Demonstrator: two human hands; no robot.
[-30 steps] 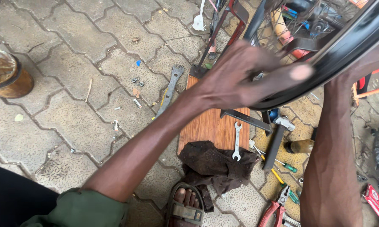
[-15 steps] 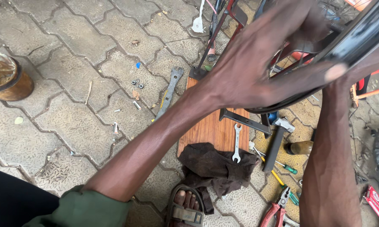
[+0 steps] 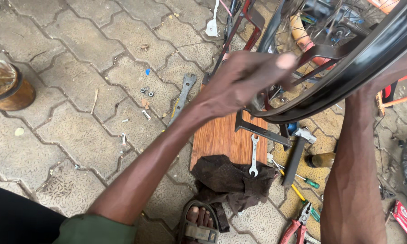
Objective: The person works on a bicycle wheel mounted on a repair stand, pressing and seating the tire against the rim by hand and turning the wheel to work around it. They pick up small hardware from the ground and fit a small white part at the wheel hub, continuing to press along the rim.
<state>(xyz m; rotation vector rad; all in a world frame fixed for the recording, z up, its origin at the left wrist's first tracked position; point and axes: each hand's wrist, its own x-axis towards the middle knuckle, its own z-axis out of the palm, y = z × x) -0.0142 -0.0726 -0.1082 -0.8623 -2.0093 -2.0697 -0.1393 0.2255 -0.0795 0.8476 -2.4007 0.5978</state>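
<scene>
Left hand (image 3: 244, 81) lies on the black bicycle wheel rim (image 3: 348, 77), fingers bent over its near edge, blurred. Right hand (image 3: 393, 72) is mostly hidden behind the rim at right; grip cannot be told. The rim hangs over a wooden board (image 3: 221, 140) with a spanner (image 3: 254, 156) and dark rag (image 3: 230, 180) on it. Pliers (image 3: 296, 226) lie near right.
</scene>
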